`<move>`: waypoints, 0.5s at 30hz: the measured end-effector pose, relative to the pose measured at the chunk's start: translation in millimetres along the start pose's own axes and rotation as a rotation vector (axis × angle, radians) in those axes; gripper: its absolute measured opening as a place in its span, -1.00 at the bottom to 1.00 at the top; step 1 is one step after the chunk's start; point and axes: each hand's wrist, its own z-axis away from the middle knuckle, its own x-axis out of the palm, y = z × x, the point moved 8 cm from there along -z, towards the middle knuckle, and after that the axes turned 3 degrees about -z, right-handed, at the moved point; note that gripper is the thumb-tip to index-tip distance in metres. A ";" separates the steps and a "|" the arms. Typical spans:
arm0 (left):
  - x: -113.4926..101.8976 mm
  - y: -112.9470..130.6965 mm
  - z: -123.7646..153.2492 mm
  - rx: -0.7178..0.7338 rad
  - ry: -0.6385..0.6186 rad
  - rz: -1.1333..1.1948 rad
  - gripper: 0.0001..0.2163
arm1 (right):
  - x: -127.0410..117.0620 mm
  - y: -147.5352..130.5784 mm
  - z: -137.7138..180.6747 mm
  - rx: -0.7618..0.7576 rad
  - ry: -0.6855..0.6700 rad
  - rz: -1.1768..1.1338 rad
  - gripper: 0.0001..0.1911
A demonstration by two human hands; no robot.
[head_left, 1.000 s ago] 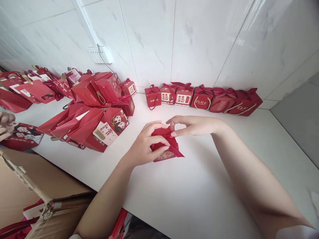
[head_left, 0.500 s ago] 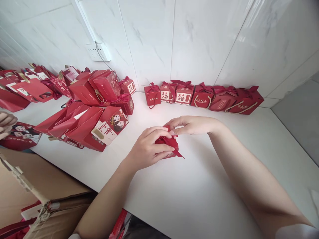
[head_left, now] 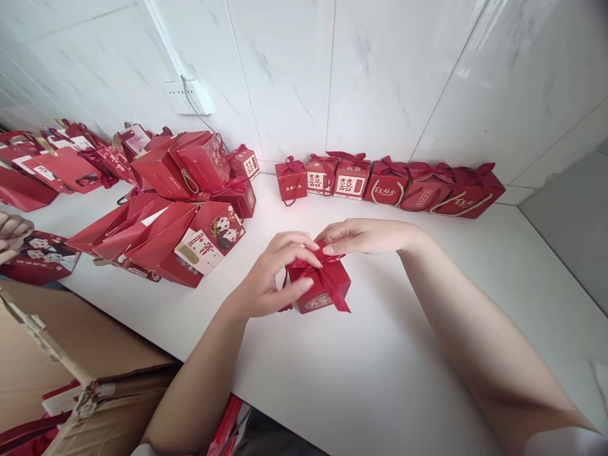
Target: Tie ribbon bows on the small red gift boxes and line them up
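Observation:
A small red gift box [head_left: 327, 291] with a gold printed emblem sits on the white table. Dark red ribbon [head_left: 336, 288] is tied over its top, one tail hanging down the front. At the box's left side is my left hand [head_left: 270, 272], thumb and fingers apart, its fingertips by the ribbon at the top. From behind and to the right, my right hand [head_left: 358, 237] has its thumb and fingers closed at the ribbon on top. The fingers' far side is hidden.
A row of ribboned red boxes [head_left: 389, 187] lines the tiled wall. Several red gift boxes [head_left: 166, 247] are heaped at left. A co-worker's hand [head_left: 12, 235] is by another red box [head_left: 45, 256]. An open cardboard carton [head_left: 95, 335] stands in front at left.
My left hand has drawn back to the left and its fingers have spread, showing more of the box front. My right hand stays at the top.

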 end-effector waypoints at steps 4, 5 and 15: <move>-13.8 -34.4 3.3 -0.251 0.047 -0.060 -0.86 | 3.1 0.9 2.6 0.020 -0.062 0.016 -0.62; -13.8 -40.3 3.8 -0.281 0.023 -0.060 -0.88 | 2.7 1.4 3.0 0.027 -0.064 0.019 -0.62; 3.5 -53.5 5.3 -0.347 -0.114 0.184 -0.82 | 2.5 -0.1 2.6 0.030 -0.070 0.068 -0.64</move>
